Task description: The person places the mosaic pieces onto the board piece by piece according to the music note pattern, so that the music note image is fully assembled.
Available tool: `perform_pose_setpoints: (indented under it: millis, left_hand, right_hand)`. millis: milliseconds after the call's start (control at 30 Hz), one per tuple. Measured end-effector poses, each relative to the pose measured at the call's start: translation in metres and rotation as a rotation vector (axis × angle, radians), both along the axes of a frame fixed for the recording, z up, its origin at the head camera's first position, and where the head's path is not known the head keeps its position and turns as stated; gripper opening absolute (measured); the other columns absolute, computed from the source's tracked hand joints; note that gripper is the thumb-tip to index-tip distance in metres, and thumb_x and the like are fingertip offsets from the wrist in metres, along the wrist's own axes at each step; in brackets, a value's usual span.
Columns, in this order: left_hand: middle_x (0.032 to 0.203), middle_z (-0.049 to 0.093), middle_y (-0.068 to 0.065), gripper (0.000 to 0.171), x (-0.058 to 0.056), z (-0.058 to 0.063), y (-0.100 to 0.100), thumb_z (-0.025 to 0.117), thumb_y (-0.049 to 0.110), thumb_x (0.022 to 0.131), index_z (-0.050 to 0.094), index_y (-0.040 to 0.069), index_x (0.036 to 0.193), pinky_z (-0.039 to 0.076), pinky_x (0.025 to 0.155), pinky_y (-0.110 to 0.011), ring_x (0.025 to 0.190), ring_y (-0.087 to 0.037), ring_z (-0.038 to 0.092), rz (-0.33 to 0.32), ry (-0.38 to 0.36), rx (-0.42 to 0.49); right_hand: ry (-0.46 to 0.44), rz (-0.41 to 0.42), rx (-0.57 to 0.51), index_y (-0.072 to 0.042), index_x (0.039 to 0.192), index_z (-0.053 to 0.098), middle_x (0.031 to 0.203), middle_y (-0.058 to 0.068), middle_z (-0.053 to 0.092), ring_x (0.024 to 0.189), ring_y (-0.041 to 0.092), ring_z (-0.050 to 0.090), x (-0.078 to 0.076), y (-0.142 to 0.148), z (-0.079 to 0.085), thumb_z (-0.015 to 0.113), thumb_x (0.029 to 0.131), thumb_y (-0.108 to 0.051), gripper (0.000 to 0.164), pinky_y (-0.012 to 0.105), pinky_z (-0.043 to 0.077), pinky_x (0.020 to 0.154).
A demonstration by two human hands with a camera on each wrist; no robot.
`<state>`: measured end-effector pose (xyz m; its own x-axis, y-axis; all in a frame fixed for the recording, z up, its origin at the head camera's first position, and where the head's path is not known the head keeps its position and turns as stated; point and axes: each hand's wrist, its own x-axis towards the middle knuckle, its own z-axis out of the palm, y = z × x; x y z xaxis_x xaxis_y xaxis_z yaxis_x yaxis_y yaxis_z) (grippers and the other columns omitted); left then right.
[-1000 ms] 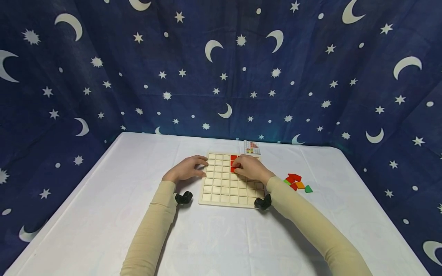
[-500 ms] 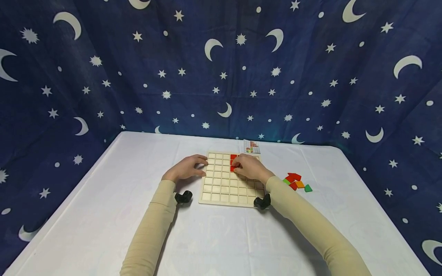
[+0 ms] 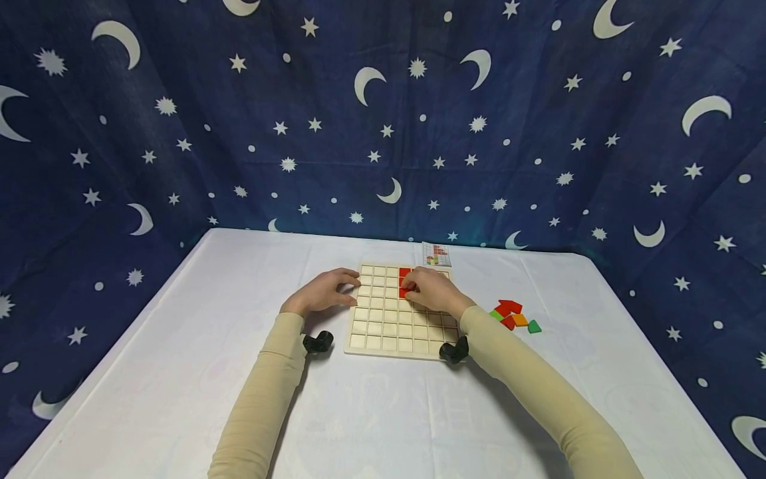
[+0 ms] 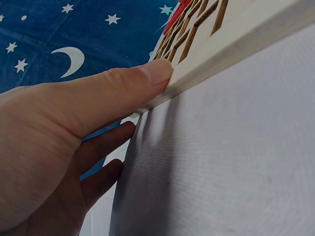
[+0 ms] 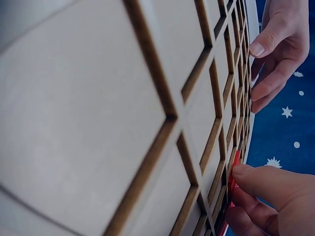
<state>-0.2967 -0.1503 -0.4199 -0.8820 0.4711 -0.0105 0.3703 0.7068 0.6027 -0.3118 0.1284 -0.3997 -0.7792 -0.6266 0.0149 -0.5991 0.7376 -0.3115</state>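
Note:
A pale wooden grid board lies flat on the white table, with a short column of red square tiles in its far middle cells. My right hand reaches over the board, thumb and fingers bent at the nearest red tile; in the right wrist view the thumb tip meets its edge. The hand covers the cells to the right of the column. At the board's left edge is my left hand, thumb tip against the rim and the other fingers loosely extended.
Several loose pieces lie right of the board, among them red, orange and green. Behind the board stands a printed pattern card. A dark blue star-and-moon curtain borders the table.

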Motion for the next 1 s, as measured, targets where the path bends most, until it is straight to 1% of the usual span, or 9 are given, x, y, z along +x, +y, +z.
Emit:
perform_pose_setpoints:
  millis: [133,167,267,367,433,500,600,800,1000]
  left_hand:
    - [0.146,0.047,-0.013,0.047,0.002,0.001,-0.001,0.076,0.021,0.086,0.063,0.001,0.127,0.029,0.116,-0.044,0.139,-0.033,0.037,-0.013,0.009,0.022]
    - [0.145,0.048,-0.014,0.047,0.003,0.002,-0.001,0.076,0.021,0.086,0.063,0.001,0.126,0.03,0.115,-0.045,0.138,-0.034,0.038,-0.018,0.025,0.017]
    - [0.145,0.048,-0.014,0.047,0.004,0.002,-0.001,0.076,0.02,0.086,0.063,0.0,0.126,0.031,0.115,-0.045,0.138,-0.034,0.038,-0.024,0.034,0.02]
    - [0.145,0.048,-0.014,0.047,0.002,0.002,0.0,0.076,0.02,0.086,0.063,0.0,0.127,0.031,0.115,-0.045,0.138,-0.034,0.038,-0.02,0.026,0.018]
    - [0.146,0.047,-0.013,0.048,0.002,0.001,0.0,0.076,0.021,0.086,0.063,0.001,0.128,0.029,0.116,-0.045,0.139,-0.033,0.037,-0.013,0.008,0.018]
    - [0.146,0.047,-0.013,0.048,0.001,0.001,0.0,0.076,0.021,0.086,0.063,0.002,0.128,0.029,0.116,-0.044,0.139,-0.032,0.037,-0.006,0.005,0.006]
    - [0.146,0.047,-0.012,0.049,0.0,0.0,0.0,0.076,0.023,0.086,0.063,0.003,0.128,0.03,0.116,-0.044,0.139,-0.031,0.037,-0.002,0.007,-0.012]
    - [0.146,0.047,-0.012,0.048,-0.001,0.0,0.001,0.076,0.023,0.086,0.063,0.002,0.128,0.03,0.116,-0.044,0.139,-0.032,0.037,-0.001,0.002,-0.004]
    - [0.146,0.047,-0.012,0.049,-0.001,0.0,0.0,0.076,0.023,0.086,0.063,0.002,0.128,0.029,0.116,-0.044,0.139,-0.032,0.037,-0.003,0.003,-0.003]
  right_hand:
    - [-0.002,-0.002,-0.001,-0.006,0.112,0.069,0.109,0.006,0.065,0.101,0.023,0.061,0.0,0.0,0.0,0.068,0.093,-0.015,0.021,0.038,0.052,0.09]
    - [-0.005,-0.002,-0.003,-0.006,0.112,0.069,0.109,0.006,0.065,0.102,0.022,0.061,0.0,0.0,0.0,0.068,0.093,-0.015,0.021,0.038,0.052,0.091]
    - [-0.031,-0.017,-0.03,-0.006,0.113,0.069,0.108,0.006,0.065,0.1,0.022,0.061,0.0,0.002,0.002,0.067,0.093,-0.015,0.022,0.038,0.052,0.09]
    - [-0.059,-0.033,-0.074,-0.005,0.114,0.069,0.107,0.007,0.065,0.098,0.022,0.06,0.0,0.009,0.006,0.066,0.094,-0.014,0.022,0.039,0.052,0.088]
    - [-0.07,-0.053,-0.101,-0.004,0.114,0.069,0.108,0.008,0.065,0.097,0.022,0.06,0.0,0.016,0.009,0.066,0.094,-0.014,0.023,0.04,0.053,0.087]
    - [-0.073,-0.073,-0.124,-0.003,0.115,0.069,0.109,0.009,0.066,0.096,0.023,0.06,-0.001,0.026,0.012,0.065,0.094,-0.015,0.024,0.04,0.053,0.086]
    - [-0.087,-0.132,-0.152,-0.002,0.116,0.068,0.11,0.01,0.065,0.096,0.024,0.059,-0.001,0.043,0.015,0.065,0.094,-0.016,0.027,0.042,0.053,0.086]
    - [-0.101,-0.243,-0.183,-0.001,0.117,0.067,0.109,0.012,0.064,0.095,0.026,0.057,0.003,0.083,0.018,0.066,0.094,-0.017,0.029,0.043,0.052,0.085]
    - [-0.105,-0.318,-0.145,-0.001,0.118,0.067,0.109,0.012,0.065,0.095,0.026,0.056,0.008,0.121,0.017,0.066,0.094,-0.019,0.031,0.042,0.053,0.084]
